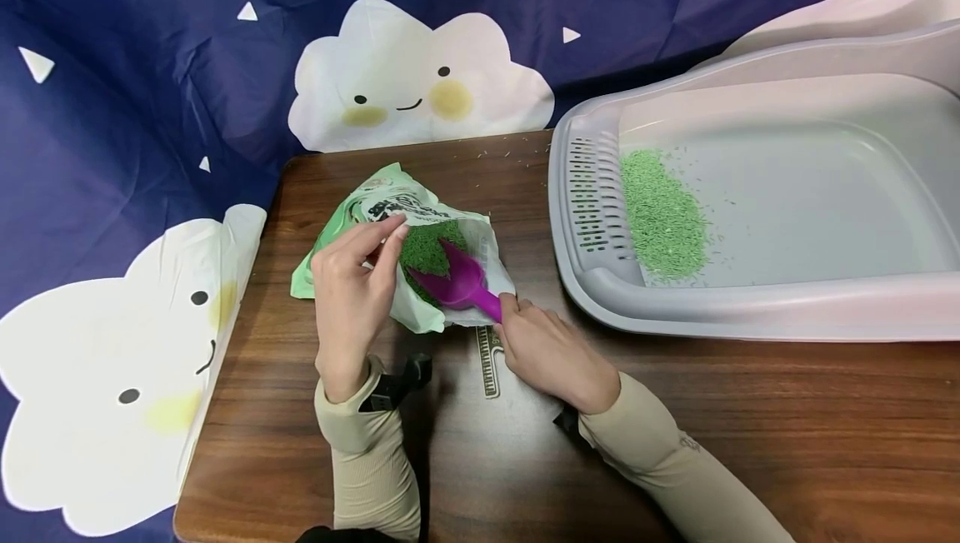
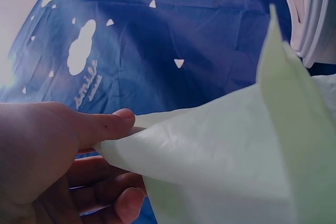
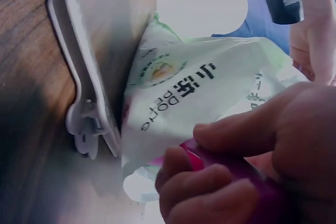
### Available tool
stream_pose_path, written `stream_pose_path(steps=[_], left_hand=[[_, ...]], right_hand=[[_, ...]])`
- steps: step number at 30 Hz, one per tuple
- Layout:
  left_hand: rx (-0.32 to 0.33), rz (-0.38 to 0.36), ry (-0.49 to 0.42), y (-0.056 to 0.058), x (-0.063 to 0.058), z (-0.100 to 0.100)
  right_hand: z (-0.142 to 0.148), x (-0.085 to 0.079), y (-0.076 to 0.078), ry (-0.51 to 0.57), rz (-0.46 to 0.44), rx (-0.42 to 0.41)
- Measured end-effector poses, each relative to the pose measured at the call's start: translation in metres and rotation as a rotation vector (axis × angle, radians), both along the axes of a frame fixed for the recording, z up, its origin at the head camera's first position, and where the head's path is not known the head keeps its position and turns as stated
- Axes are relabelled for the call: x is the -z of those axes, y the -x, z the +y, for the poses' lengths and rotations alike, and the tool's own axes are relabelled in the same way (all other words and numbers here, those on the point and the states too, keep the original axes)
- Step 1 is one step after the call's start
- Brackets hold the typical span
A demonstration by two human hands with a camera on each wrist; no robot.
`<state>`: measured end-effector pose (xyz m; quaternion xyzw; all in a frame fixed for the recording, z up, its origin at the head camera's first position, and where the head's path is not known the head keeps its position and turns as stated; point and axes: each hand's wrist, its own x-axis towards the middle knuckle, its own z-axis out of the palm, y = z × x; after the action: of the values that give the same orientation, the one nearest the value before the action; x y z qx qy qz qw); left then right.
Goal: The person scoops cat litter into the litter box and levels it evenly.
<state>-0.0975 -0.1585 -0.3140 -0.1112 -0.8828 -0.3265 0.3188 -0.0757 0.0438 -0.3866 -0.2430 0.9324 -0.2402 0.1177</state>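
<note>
Cloth (image 1: 67,168): blue with smiling clouds; we see it past the left and far edges of the tabletop (image 1: 255,426).
Bag (image 1: 397,193): near the tabletop's far left corner, its mouth turned to the right and toward us. We think it is soft and floppy, and likely heavy low down. Its rim seems a good place to hold.
Left hand (image 1: 352,285): thumb and pointing finger pinch the bag's rim.
Green bits (image 1: 429,250): inside the bag. We guess each one is very light, so they could spill.
Scoop (image 1: 461,281): purple, its front in the bag's mouth among the green bits. It looks light, stiff and smooth; we would hold it by the handle (image 1: 489,305).
Clip (image 1: 488,364): on the tabletop, just beside the bag, on the side toward the near edge.
Right hand (image 1: 551,351): fingers curl round the scoop's handle.
Tray (image 1: 750,318): big and grey, toward the tabletop's far right. We think it is hard and would need two hands on its rim.
Heap (image 1: 663,218): more green bits, inside the tray against its slotted left end.
</note>
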Motion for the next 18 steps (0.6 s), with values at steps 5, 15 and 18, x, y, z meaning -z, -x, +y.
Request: stream_pose_path(steps=[5,15,18], left_hand=[[-0.006,0.002,0.001,0.0,0.001,0.0],[-0.003,0.001,-0.008,0.001,0.0,0.0],[-0.001,0.001,-0.009,0.001,0.0,0.0]], right_hand=[[0.0,0.005,0.004,0.023,-0.005,0.007],[-0.002,0.021,0.014,0.125,0.072,-0.004],[-0.003,0.027,0.015,0.159,0.128,-0.011]])
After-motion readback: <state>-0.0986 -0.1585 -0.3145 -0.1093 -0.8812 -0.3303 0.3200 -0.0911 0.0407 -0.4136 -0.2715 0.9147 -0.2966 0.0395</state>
